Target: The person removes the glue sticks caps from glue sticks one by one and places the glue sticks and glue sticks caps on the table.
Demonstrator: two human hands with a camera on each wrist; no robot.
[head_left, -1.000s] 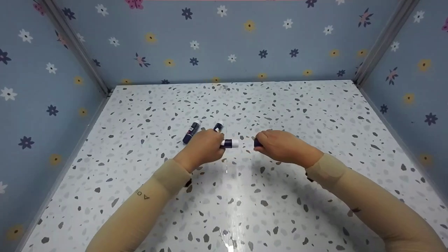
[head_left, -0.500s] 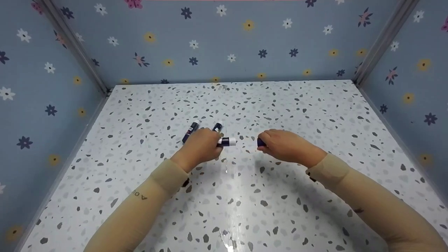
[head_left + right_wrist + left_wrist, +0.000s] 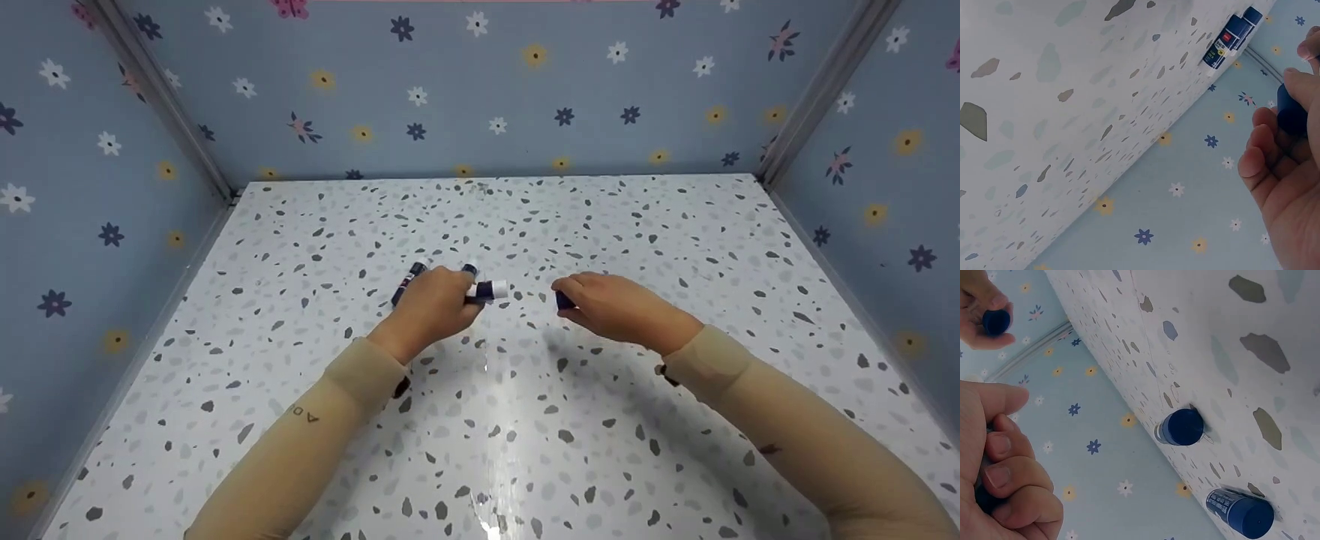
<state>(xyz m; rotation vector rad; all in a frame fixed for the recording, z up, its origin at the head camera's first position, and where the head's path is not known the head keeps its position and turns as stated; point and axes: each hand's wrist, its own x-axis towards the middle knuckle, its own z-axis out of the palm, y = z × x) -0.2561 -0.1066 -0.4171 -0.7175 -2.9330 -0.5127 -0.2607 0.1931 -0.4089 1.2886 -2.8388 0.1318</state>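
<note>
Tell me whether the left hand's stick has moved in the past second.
Yes: in the head view, the stick shifted up the picture, toward the table's far edge.

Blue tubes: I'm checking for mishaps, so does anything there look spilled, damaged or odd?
Nothing stands out: I see no spill or damage. Two tubes lie on their sides on the table, while the left hand holds a white-ended tube and the right hand a separate blue piece.
</note>
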